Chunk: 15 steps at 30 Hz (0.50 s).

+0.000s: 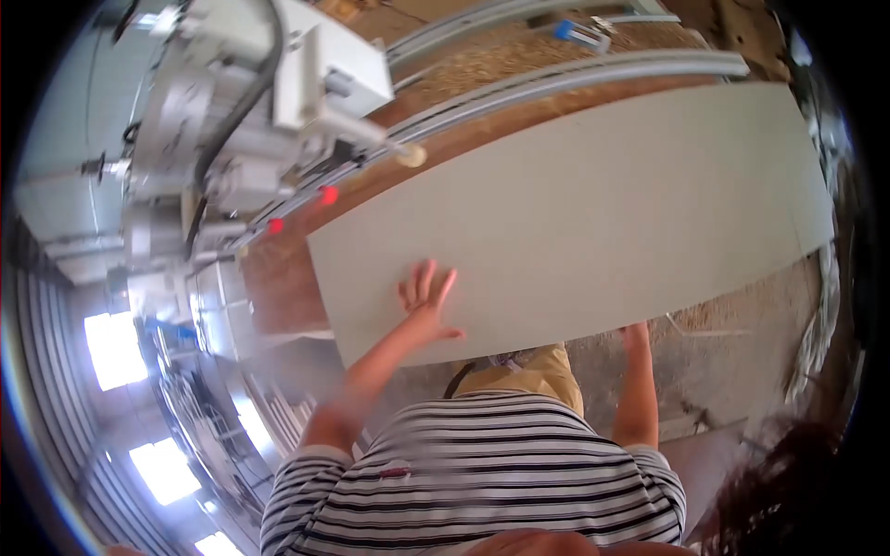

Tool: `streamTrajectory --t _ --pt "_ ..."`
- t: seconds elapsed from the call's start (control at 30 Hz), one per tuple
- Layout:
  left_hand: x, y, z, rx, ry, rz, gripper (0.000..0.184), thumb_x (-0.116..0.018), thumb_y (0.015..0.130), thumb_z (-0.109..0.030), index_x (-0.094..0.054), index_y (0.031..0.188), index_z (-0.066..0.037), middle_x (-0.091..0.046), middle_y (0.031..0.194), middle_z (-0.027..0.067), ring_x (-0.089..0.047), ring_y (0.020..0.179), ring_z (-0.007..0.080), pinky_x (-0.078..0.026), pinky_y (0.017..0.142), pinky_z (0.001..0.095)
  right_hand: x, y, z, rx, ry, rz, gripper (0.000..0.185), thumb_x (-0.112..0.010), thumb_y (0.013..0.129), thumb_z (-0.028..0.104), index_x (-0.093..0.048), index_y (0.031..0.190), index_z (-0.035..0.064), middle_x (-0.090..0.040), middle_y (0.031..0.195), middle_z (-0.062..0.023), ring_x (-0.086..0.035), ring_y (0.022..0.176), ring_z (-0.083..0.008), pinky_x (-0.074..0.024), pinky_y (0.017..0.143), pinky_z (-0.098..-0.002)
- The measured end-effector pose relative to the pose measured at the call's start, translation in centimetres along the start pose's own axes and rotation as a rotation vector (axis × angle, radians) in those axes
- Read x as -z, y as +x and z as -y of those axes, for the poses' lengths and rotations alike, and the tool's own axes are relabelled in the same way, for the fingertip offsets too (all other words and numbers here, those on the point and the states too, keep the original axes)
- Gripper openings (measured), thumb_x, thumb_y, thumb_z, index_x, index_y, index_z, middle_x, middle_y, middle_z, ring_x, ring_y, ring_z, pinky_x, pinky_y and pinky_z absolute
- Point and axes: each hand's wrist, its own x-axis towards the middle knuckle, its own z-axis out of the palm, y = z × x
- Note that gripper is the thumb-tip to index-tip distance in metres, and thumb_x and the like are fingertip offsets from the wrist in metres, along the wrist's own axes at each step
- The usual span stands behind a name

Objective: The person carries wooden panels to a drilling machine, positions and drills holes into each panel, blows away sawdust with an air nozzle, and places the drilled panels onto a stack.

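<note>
A large pale grey board (593, 204) lies across a brown work surface in front of me. My left hand (427, 304) rests flat on the board near its left end, with the fingers spread. My right hand (636, 334) is at the board's near edge, right of my body. Its fingers are mostly hidden under the board, and it appears to hold that edge.
A white machine (338, 69) with a black cable and a round-tipped arm stands at the upper left. Metal rails (575, 74) run behind the board, with sawdust (519, 60) and a blue-and-white object (581, 35) beyond. Debris litters the floor at right.
</note>
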Motion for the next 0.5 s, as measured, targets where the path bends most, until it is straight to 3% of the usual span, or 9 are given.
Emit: streamTrajectory --t 0.07,0.2,0.27,0.3,0.33,0.37,0.4,0.47,0.5 --pt "0.4 -0.3 0.1 -0.062 -0.023 -0.001 0.12 -0.079 0.048 -0.055 -0.009 0.142 -0.024 0.017 0.145 0.0134 0.02 0.131 0.0392 0.004 0.1 0.0614 -1.8 -3.6 -0.8 0.076 -0.32 0.106 0.025 -0.054 0.086 0.028 -0.054 0.097 0.0061 -0.06 0.084 -0.0026 -0.059 0.071 -0.0128 -0.049 0.058 -0.0258" --pt "1.0 -1.3 0.2 -0.083 -0.089 -0.068 0.116 -0.078 0.052 -0.052 -0.009 0.142 -0.026 0.018 0.146 0.0118 0.019 0.132 0.0368 0.004 0.101 0.0602 -11.8 -13.7 1.1 -0.096 -0.556 0.215 0.019 -0.063 0.08 0.015 -0.057 0.089 -0.0004 -0.061 0.078 -0.0071 -0.064 0.066 -0.0177 -0.0507 0.055 -0.0251" --pt "1.2 -2.3 0.5 -0.152 -0.106 -0.081 0.11 -0.075 0.058 -0.049 -0.008 0.142 -0.024 0.015 0.147 0.0112 0.018 0.134 0.032 0.005 0.103 0.056 -17.9 -18.4 1.4 0.036 -0.646 0.424 0.017 -0.068 0.073 0.009 -0.06 0.083 -0.002 -0.063 0.081 -0.0097 -0.061 0.067 -0.0171 -0.0498 0.056 -0.0278" --pt "-0.3 -2.3 1.4 -0.149 -0.12 -0.102 0.11 -0.075 0.058 -0.049 -0.008 0.142 -0.024 0.015 0.147 0.0112 0.018 0.134 0.032 0.005 0.103 0.056 -21.7 -21.0 2.7 0.368 -0.933 0.603 0.02 -0.07 0.071 0.01 -0.06 0.085 -0.0003 -0.063 0.08 -0.0102 -0.06 0.067 -0.0194 -0.0491 0.057 -0.0286" --pt "-2.9 -1.5 2.7 -0.342 -0.355 -0.068 0.107 -0.074 0.062 -0.045 -0.007 0.142 -0.022 0.006 0.147 0.0121 0.009 0.135 0.0299 0.0 0.105 0.0519 -25.3 -23.1 4.0 0.715 -1.21 0.772 0.023 -0.072 0.07 0.01 -0.061 0.087 0.0015 -0.062 0.079 -0.0108 -0.059 0.067 -0.0217 -0.0484 0.059 -0.0295" --pt "-4.3 -1.2 3.4 -0.545 -0.583 -0.035 0.105 -0.073 0.065 -0.041 -0.006 0.142 -0.021 -0.003 0.148 0.013 0.0 0.136 0.0277 -0.006 0.107 0.0478 -27.5 -24.5 4.1 0.689 -1.175 0.764 0.023 -0.072 0.07 0.011 -0.061 0.088 0.0031 -0.061 0.08 -0.0112 -0.058 0.069 -0.0239 -0.0475 0.061 -0.0302" --pt "-0.7 -5.0 0.9 -0.622 -0.737 0.239 0.095 -0.072 0.068 -0.038 -0.013 0.141 -0.018 -0.013 0.145 0.0128 -0.011 0.133 0.0254 -0.014 0.105 0.0423 -29.3 -25.4 4.0 0.667 -1.137 0.752 0.024 -0.073 0.07 0.012 -0.061 0.09 0.0047 -0.06 0.082 -0.0116 -0.057 0.07 -0.0262 -0.0467 0.063 -0.031" --pt "0.9 -11.8 -1.5 -0.733 -1.037 0.415 0.075 -0.068 0.074 -0.03 -0.029 0.136 -0.013 -0.033 0.135 0.0106 -0.032 0.122 0.0206 -0.03 0.098 0.0329 -32.5 -26.3 3.9 0.782 -1.243 0.696 0.023 -0.072 0.072 0.013 -0.06 0.09 0.0031 -0.06 0.085 -0.0102 -0.058 0.074 -0.0224 -0.0465 0.066 -0.0299" --pt "-0.4 -13.9 -1.2 -0.769 -1.19 0.301 0.063 -0.067 0.077 -0.026 -0.038 0.131 -0.012 -0.045 0.128 0.0087 -0.043 0.114 0.0183 -0.037 0.092 0.0291 -34.2 -27.1 4.0 0.675 -1.098 0.756 0.023 -0.071 0.073 0.012 -0.06 0.091 0.0029 -0.059 0.087 -0.0096 -0.058 0.076 -0.0206 -0.0467 0.067 -0.03"
